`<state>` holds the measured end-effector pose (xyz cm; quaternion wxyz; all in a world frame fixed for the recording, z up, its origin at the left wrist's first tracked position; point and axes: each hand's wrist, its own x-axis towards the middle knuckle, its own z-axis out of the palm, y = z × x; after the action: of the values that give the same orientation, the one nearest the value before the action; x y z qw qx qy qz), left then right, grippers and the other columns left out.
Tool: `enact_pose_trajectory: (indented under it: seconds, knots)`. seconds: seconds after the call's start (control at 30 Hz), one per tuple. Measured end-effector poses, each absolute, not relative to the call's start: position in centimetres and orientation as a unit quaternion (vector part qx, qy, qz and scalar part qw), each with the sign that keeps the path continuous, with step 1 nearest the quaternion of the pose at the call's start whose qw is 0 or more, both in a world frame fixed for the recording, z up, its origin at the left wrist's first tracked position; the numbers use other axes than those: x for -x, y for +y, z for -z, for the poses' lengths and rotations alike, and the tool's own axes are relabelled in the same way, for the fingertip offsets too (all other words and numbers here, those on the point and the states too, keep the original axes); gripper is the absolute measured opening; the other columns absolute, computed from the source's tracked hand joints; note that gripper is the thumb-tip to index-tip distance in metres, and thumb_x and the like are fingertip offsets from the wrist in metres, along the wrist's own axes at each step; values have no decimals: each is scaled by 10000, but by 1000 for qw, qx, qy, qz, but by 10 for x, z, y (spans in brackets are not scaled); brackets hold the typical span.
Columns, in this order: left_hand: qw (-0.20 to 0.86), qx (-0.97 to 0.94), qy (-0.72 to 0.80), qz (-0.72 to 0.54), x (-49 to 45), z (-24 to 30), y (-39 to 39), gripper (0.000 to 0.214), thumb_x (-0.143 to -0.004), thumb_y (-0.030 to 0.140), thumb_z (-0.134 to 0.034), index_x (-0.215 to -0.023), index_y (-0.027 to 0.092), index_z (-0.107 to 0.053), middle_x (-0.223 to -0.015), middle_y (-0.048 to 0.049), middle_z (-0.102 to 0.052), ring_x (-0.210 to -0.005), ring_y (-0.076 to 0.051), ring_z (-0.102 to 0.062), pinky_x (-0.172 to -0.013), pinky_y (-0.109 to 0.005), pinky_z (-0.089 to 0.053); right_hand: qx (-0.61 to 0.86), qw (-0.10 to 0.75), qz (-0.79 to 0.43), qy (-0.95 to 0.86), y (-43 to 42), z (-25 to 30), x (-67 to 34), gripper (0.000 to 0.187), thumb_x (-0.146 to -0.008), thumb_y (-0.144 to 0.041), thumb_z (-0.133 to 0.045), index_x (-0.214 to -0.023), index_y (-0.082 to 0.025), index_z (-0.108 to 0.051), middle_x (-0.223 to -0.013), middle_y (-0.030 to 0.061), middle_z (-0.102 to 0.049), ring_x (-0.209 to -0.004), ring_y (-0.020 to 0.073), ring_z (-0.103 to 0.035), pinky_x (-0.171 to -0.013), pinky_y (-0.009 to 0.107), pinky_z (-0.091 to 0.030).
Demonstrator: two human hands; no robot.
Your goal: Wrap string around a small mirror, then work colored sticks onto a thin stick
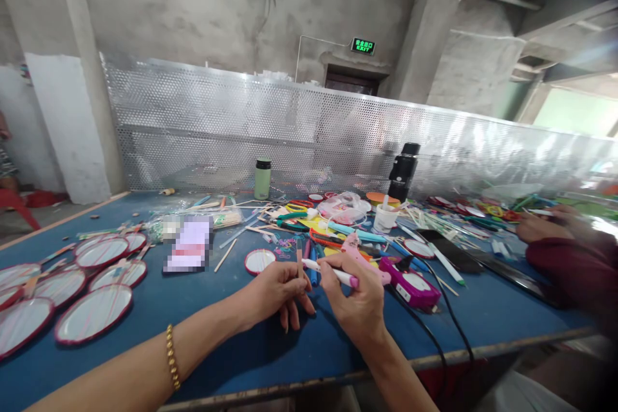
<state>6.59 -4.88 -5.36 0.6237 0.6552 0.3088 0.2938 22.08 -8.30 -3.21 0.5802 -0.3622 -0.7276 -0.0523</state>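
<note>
Between the thumb and fingers of my left hand (275,293) a flat wooden craft stick (300,257) stands roughly upright. My right hand (355,296) grips a white marker pen (344,274) with a pinkish-purple end, its tip pointing left at the stick. Whether the tip touches the stick I cannot tell. Just beyond my left hand lies a round white disc (259,261) with a red rim. Blue pens (313,264) lie behind the gap between my hands. A pink glue gun (365,257) and a purple box (409,283) sit right of my right hand.
Several red-rimmed discs (94,313) with sticks lie at the left. A phone (189,244), a green bottle (262,179), a black flask (403,174) and a white cup (385,219) stand or lie farther back. Black cables (451,315) cross the front edge. Another person's hand (541,228) works at the right.
</note>
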Motion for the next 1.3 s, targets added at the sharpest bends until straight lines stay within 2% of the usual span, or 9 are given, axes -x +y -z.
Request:
enact_pose_trajectory:
  seconds: [0.3,1.3]
  knots:
    - [620,-662,303,-293,-66,52,-50,354,-781,503,-555,-816,168,-443,-762,-74,-695,-403,-97,-579,-344,-169,-399,357,572,46,-737,-83,33,-221,151,-843,-167,-539,-718,-184,-621,-622,0,-644,-544,126,-575,-540,243,-441]
    - [627,-655,302,-294,-66,57,-46,310,-810,444,-534,-879,148,-471,-759,-79,-692,-407,-100,-587,-330,-159,-410,359,588,65,-722,-82,34,-222,157,-844,-161,-543,-706,-177,-617,-590,-10,-617,-514,113,-547,-518,233,-418]
